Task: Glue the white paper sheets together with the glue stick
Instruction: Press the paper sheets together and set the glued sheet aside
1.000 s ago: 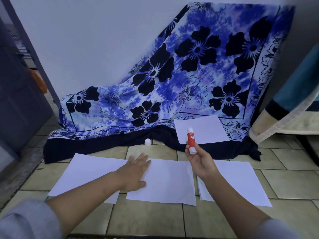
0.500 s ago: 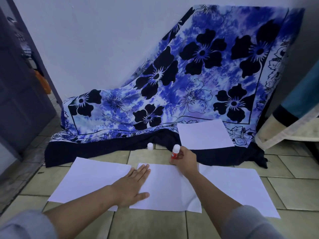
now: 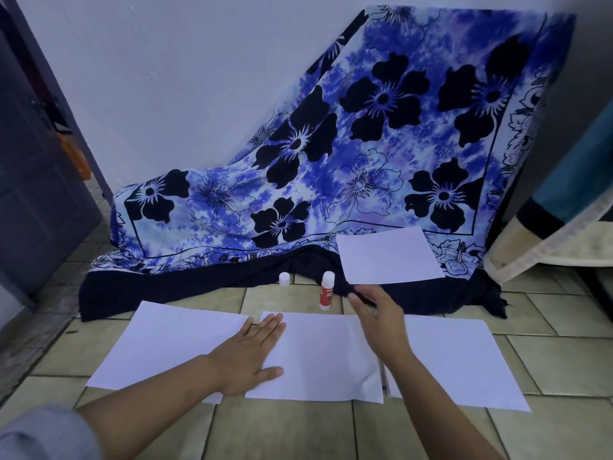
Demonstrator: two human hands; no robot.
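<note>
Three white paper sheets lie side by side on the tiled floor: a left sheet (image 3: 172,346), a middle sheet (image 3: 318,353) and a right sheet (image 3: 464,360). A fourth sheet (image 3: 386,257) rests on the dark hem of the cloth behind them. The red and white glue stick (image 3: 326,291) stands upright on the floor just beyond the middle sheet, uncapped. Its white cap (image 3: 284,279) stands a little to its left. My left hand (image 3: 252,355) presses flat where the left and middle sheets overlap. My right hand (image 3: 378,310) hovers empty to the right of the glue stick, fingers loose.
A blue floral cloth (image 3: 365,161) drapes from the wall down to the floor behind the sheets. A dark door (image 3: 36,200) stands at the left. Bedding (image 3: 564,227) hangs at the right edge. Bare tiles (image 3: 298,433) lie in front of the sheets.
My right hand lowered the glue stick, stood it on the floor beyond the middle sheet and let go, then drew back to the right. The left hand stayed pressed on the sheets.
</note>
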